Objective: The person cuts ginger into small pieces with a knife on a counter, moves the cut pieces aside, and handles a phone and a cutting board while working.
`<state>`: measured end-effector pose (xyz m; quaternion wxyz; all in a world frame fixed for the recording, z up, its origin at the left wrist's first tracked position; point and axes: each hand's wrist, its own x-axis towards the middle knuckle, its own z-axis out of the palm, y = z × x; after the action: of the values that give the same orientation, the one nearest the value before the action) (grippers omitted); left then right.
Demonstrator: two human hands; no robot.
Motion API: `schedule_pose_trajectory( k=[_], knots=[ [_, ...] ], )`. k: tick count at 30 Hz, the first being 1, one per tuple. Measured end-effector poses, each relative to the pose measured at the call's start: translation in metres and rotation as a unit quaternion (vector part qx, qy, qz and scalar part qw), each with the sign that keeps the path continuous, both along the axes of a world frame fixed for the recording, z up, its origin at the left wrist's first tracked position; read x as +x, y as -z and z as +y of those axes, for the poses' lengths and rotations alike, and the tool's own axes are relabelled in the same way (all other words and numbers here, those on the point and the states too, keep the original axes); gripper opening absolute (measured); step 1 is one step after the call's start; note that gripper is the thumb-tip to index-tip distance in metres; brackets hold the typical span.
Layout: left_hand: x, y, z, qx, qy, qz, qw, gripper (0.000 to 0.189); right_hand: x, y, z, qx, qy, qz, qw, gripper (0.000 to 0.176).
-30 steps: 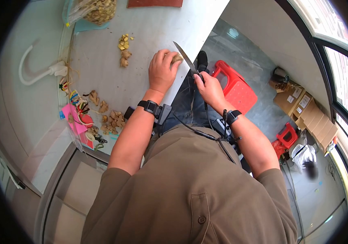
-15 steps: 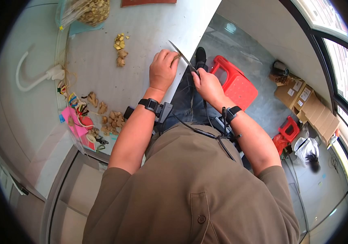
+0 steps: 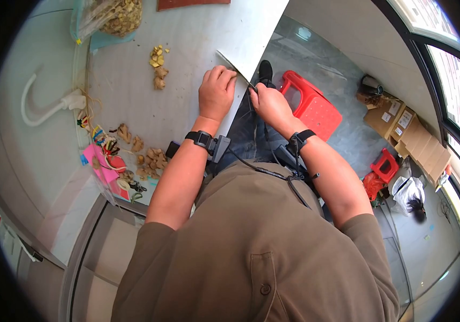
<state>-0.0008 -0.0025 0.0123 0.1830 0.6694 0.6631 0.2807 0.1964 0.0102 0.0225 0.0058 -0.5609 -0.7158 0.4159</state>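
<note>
My right hand (image 3: 274, 107) is closed around the dark handle of a knife (image 3: 232, 63). The blade points up and left across the table's edge, right beside the fingertips of my left hand (image 3: 216, 95). Those fingers pinch what looks like a piece of ginger, almost wholly hidden under them against the tabletop. Left of that hand lie whole ginger roots (image 3: 159, 78) in a short row, with cut yellow ginger slices (image 3: 157, 56) just beyond. A heap of ginger pieces (image 3: 153, 162) rests near my left forearm.
At the far left of the table (image 3: 128, 96) stands a clear bag of ginger slices (image 3: 122, 19). A reddish-brown board (image 3: 192, 3) lies at the far edge. Cords and a pink sheet (image 3: 101, 163) clutter the left side. On the floor are a red stool (image 3: 318, 115) and cardboard boxes (image 3: 410, 134).
The knife has shifted slightly left, its blade now lying closer along my left fingertips. My right hand has moved a little left with it; the left hand stays nearly in place.
</note>
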Motion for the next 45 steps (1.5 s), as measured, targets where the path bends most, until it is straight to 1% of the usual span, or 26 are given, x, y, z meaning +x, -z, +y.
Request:
schedule_pose_trajectory(
  k=[5, 11, 21, 23, 26, 29, 32, 38, 41, 45],
  knots=[
    [0.003, 0.000, 0.000, -0.002, -0.024, -0.029, 0.999, 0.017, -0.001, 0.005, -0.004, -0.002, 0.026, 0.019, 0.999, 0.036],
    [0.005, -0.001, 0.000, -0.012, -0.036, -0.024, 0.999, 0.016, 0.006, -0.004, -0.009, -0.001, 0.038, 0.042, 0.998, 0.037],
    [0.005, 0.000, 0.000, -0.020, -0.039, -0.029, 0.999, 0.017, 0.019, -0.014, -0.015, -0.026, 0.015, 0.012, 0.999, 0.036],
    [0.005, 0.001, 0.000, -0.008, -0.035, -0.014, 0.999, 0.015, 0.018, -0.015, -0.015, -0.033, 0.008, 0.001, 0.999, 0.036],
    [0.003, 0.000, 0.001, -0.009, -0.020, -0.024, 0.999, 0.015, 0.014, -0.012, -0.013, -0.036, -0.006, -0.015, 0.999, 0.034],
    [0.002, 0.001, 0.001, -0.011, -0.016, -0.021, 1.000, 0.014, 0.008, -0.005, -0.005, -0.018, -0.014, 0.000, 1.000, 0.034],
    [0.003, 0.002, 0.000, -0.011, -0.026, -0.031, 0.999, 0.014, 0.006, 0.003, -0.009, -0.023, -0.001, 0.007, 1.000, 0.033],
    [0.005, -0.001, 0.001, -0.007, -0.046, -0.040, 0.998, 0.015, 0.009, 0.010, -0.011, -0.019, 0.040, 0.066, 0.997, 0.038],
    [0.008, 0.005, 0.002, -0.009, -0.073, -0.048, 0.996, 0.014, 0.010, 0.000, -0.008, -0.042, 0.048, 0.065, 0.996, 0.039],
    [0.008, 0.005, 0.001, -0.008, -0.069, -0.043, 0.997, 0.015, 0.012, -0.005, -0.009, -0.046, 0.040, 0.065, 0.996, 0.039]
  ],
)
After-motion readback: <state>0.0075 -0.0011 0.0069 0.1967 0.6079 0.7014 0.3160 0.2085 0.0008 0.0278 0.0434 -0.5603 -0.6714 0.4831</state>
